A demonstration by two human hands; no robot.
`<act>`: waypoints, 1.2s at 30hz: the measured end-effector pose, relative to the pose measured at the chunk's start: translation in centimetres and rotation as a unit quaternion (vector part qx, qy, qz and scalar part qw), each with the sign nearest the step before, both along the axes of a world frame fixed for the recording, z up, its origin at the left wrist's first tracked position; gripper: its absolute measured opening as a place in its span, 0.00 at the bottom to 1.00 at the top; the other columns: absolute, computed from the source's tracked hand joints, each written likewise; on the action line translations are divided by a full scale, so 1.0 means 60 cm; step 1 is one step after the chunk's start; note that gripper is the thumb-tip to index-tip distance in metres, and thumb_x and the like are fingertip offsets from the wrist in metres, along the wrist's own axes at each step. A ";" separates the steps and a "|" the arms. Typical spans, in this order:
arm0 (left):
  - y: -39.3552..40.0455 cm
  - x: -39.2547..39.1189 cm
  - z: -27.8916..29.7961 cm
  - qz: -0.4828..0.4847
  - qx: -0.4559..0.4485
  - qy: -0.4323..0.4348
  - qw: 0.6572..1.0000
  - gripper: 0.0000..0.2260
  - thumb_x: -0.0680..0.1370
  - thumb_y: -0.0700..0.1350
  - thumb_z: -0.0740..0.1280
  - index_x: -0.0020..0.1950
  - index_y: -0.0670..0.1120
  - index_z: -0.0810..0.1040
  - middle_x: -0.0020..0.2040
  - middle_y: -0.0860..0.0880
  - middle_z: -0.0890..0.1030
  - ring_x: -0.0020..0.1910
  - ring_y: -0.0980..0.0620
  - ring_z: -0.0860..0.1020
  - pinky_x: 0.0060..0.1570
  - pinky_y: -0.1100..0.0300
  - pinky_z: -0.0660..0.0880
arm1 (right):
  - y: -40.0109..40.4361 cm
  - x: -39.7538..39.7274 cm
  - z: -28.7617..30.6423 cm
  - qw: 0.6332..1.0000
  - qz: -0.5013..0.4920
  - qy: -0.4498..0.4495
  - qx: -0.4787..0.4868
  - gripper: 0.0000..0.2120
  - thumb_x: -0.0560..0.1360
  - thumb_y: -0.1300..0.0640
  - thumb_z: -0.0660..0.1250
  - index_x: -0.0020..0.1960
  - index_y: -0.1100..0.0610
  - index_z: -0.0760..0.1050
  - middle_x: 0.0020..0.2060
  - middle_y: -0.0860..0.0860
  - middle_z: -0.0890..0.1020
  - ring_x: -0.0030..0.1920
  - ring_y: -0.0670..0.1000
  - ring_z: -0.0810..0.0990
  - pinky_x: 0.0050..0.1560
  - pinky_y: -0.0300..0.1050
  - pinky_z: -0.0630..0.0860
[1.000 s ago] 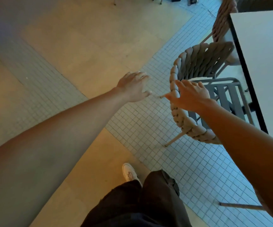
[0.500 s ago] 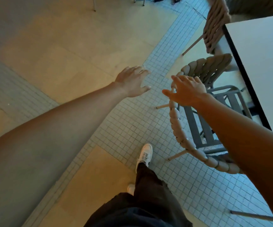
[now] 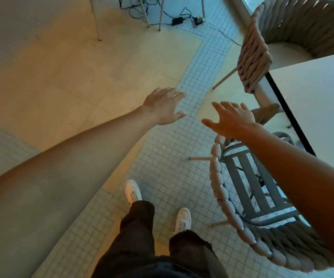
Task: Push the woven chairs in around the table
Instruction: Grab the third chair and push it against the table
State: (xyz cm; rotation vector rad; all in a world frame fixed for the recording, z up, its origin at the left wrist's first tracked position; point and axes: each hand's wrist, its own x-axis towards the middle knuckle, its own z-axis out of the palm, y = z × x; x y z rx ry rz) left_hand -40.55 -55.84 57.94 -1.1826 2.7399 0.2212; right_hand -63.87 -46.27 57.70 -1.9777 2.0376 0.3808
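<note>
Both arms are stretched out over the tiled floor (image 3: 162, 167). The left hand (image 3: 163, 106) is spread open, palm down, holding nothing, well clear of any furniture. The right hand (image 3: 232, 119) is open too, fingers fanned, hovering just above the near woven chair (image 3: 228, 199) without gripping it. That chair sits on the right, its slatted grey seat tucked partly under the white table (image 3: 322, 101). A second woven chair (image 3: 256, 57) stands farther off at the table's far corner. White shoes (image 3: 133, 192) are planted near the bottom.
</note>
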 end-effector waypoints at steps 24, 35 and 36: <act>-0.513 -0.058 -0.012 -0.233 -0.025 -0.029 0.972 0.33 0.80 0.66 0.59 0.80 0.52 0.60 0.79 0.46 0.64 0.77 0.45 0.63 0.75 0.46 0.58 | -0.351 0.010 0.016 0.968 -0.247 -0.001 -0.050 0.44 0.76 0.23 0.49 0.82 0.50 0.56 0.80 0.57 0.63 0.79 0.60 0.62 0.77 0.65 0.58; -0.667 -0.241 -0.019 -0.268 -0.016 -0.030 0.963 0.33 0.80 0.65 0.58 0.80 0.51 0.59 0.79 0.45 0.64 0.78 0.45 0.62 0.75 0.46 0.59 | -0.491 -0.125 -0.024 0.957 -0.283 -0.010 -0.064 0.43 0.77 0.25 0.50 0.82 0.51 0.55 0.79 0.56 0.64 0.78 0.59 0.63 0.77 0.64 0.58; -0.681 -0.261 -0.016 -0.270 -0.019 -0.032 0.962 0.32 0.80 0.65 0.58 0.80 0.51 0.60 0.79 0.45 0.64 0.78 0.45 0.62 0.75 0.46 0.59 | -0.502 -0.142 -0.025 0.956 -0.285 -0.008 -0.068 0.42 0.77 0.25 0.51 0.82 0.51 0.56 0.79 0.56 0.64 0.78 0.59 0.63 0.77 0.64 0.58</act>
